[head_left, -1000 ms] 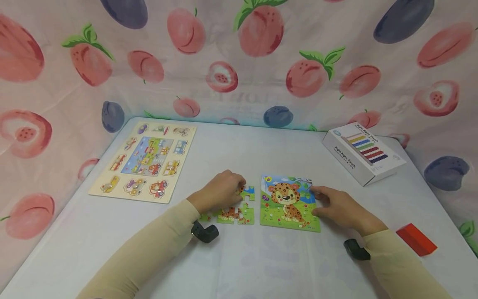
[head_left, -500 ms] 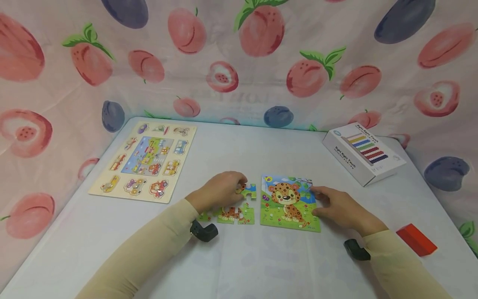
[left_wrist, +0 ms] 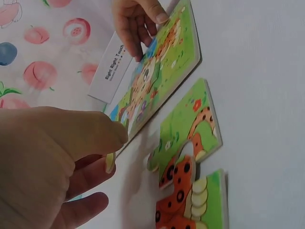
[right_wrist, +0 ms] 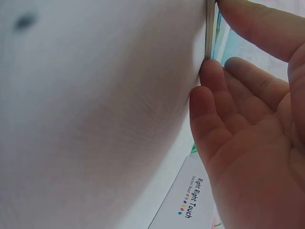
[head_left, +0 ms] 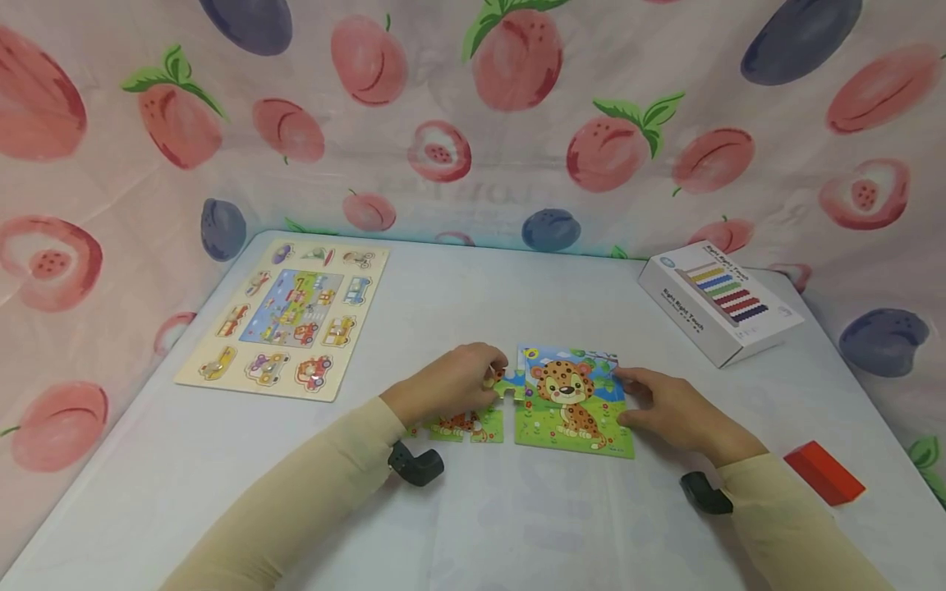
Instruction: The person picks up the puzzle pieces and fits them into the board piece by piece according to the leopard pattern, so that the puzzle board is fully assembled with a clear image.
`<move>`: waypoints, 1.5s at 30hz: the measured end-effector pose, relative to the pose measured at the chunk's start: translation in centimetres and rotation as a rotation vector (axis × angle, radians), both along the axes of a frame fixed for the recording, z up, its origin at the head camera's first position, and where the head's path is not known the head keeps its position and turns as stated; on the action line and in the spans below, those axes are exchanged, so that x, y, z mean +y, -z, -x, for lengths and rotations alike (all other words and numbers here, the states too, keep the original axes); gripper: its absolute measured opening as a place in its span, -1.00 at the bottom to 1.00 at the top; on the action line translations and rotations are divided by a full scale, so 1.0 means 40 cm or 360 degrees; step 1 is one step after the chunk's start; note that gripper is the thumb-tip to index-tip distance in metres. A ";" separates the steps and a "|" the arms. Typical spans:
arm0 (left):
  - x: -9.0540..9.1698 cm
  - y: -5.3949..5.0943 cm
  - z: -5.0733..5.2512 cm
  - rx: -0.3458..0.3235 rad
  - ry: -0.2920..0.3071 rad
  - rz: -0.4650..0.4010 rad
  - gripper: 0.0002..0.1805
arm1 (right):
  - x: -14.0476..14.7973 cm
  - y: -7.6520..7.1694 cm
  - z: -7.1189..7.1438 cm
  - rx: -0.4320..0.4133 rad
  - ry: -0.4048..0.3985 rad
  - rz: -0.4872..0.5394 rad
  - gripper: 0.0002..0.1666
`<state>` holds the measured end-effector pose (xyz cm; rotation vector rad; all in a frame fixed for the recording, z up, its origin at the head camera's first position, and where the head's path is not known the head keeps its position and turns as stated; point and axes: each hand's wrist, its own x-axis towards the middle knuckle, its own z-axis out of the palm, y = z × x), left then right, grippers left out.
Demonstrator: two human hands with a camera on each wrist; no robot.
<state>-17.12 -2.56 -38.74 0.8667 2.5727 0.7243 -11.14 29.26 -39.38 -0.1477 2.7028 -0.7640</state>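
Note:
In the head view my left hand [head_left: 456,382] pinches a jigsaw piece [head_left: 510,384] between thumb and fingers. The piece is held up beside the left edge of a square leopard picture board [head_left: 569,402], overlapping it from above. In the left wrist view, the fingers hide most of that piece. Several leopard jigsaw pieces [head_left: 484,427] lie on the table under and in front of this hand; two show close up, a grass-and-tail piece [left_wrist: 188,119] and a paw piece [left_wrist: 209,198]. My right hand [head_left: 676,410] touches the board's right edge with loosely extended thumb and fingers.
A wooden vehicle peg puzzle [head_left: 358,324] lies at the back left of the white table [head_left: 473,287]. A white "Right Right Touch" box [head_left: 720,304] sits at the back right. Near the right forearm is a red block [head_left: 824,474]. A peach-print cloth [head_left: 443,82] hangs behind.
My left hand has moved to the right with the jigsaw piece, from above the loose pieces to the leopard board's left edge. The right hand and the board have stayed put.

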 end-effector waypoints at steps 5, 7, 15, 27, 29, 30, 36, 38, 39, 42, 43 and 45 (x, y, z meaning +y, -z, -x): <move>0.023 0.004 -0.008 -0.0008 0.0029 -0.0009 -0.48 | 0.001 0.001 0.001 -0.0003 0.0004 -0.0004 -0.13; 0.031 0.006 -0.010 -0.0002 0.0042 -0.0009 -0.46 | 0.001 0.002 0.001 -0.0007 0.0006 -0.0002 -0.13; 0.071 0.004 -0.026 0.0044 0.0095 -0.0015 -0.45 | 0.004 0.005 0.003 -0.0003 0.0007 0.0008 -0.14; 0.127 0.004 -0.035 0.0121 0.0187 -0.0033 -0.43 | 0.004 0.001 -0.001 -0.0007 0.0001 0.0034 -0.13; 0.135 0.003 -0.036 0.0133 0.0199 -0.0013 -0.45 | 0.005 0.001 -0.001 -0.0008 0.0000 0.0034 -0.13; 0.138 0.002 -0.036 0.0140 0.0203 -0.0005 -0.46 | 0.006 0.001 0.000 -0.0007 -0.0001 0.0033 -0.13; 0.154 0.009 -0.036 0.0171 0.0227 -0.0008 -0.50 | 0.007 0.005 0.006 -0.0009 -0.0005 0.0016 -0.13; 0.159 0.012 -0.036 0.0190 0.0236 -0.0006 -0.52 | 0.007 0.006 0.007 -0.0008 -0.0006 0.0011 -0.14; 0.161 0.013 -0.035 0.0206 0.0244 0.0001 -0.53 | 0.007 0.005 0.006 -0.0006 -0.0008 0.0010 -0.14; 0.170 0.016 -0.033 0.0293 0.0265 0.0038 -0.56 | 0.008 0.006 0.006 0.0003 -0.0019 0.0010 -0.14; 0.174 0.018 -0.032 0.0329 0.0273 0.0052 -0.57 | 0.008 0.005 0.005 0.0006 -0.0020 0.0012 -0.15; 0.181 0.021 -0.030 0.0395 0.0278 0.0081 -0.59 | 0.008 0.003 0.004 0.0006 -0.0024 0.0021 -0.15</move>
